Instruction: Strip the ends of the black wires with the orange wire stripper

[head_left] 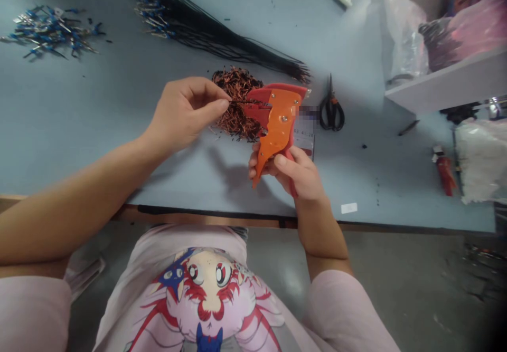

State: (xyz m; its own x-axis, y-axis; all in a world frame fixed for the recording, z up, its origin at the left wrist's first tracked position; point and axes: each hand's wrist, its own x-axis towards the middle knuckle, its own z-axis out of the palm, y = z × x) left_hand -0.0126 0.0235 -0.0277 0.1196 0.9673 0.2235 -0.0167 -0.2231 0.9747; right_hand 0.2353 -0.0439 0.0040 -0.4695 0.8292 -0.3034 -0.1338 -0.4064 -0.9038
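My right hand (295, 170) grips an orange and red wire stripper (279, 122) by its handles, its jaws pointing up and left. Between the thumb and fingers of my left hand (190, 109) is a thin black wire (243, 101), whose far end reaches the stripper's jaws. Whether the jaws bite on it I cannot tell. Behind the tool lies a heap of copper wire scraps (237, 80), partly hidden by the tool. Farther back, a bundle of long black wires (222, 35) stretches across the table, blue terminals at its left end.
Black-handled scissors (331, 112) lie right of the stripper. A pile of blue terminals (55, 32) rests at the left. Bags stand by a white shelf (447, 77) on the right, near a red-handled tool (444, 172). The table's front edge (222, 217) runs before me.
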